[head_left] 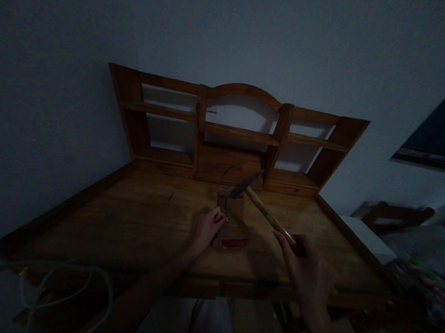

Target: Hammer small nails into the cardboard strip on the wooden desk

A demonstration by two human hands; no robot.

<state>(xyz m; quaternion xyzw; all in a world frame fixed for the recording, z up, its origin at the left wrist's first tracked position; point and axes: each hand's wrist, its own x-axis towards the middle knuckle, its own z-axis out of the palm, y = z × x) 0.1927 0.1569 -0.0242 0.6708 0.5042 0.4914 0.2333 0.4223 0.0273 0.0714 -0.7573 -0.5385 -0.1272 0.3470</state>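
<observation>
A worn cardboard piece (234, 224) with red and yellow print lies on the wooden desk (145, 217). At its left edge, my left hand (209, 226) has its fingers pinched together; what they hold is too small and dark to make out. My right hand (307, 265) is wrapped round the wooden handle of a hammer (267, 212). The hammer's dark metal head is raised near the far end of the cardboard, ahead of my left hand.
A wooden shelf unit (240, 133) stands along the desk's back edge. A small dark thin object (171, 196) lies left of the cardboard. Pale cable loops (110, 286) hang at the lower left. A chair back (396, 213) is at the right.
</observation>
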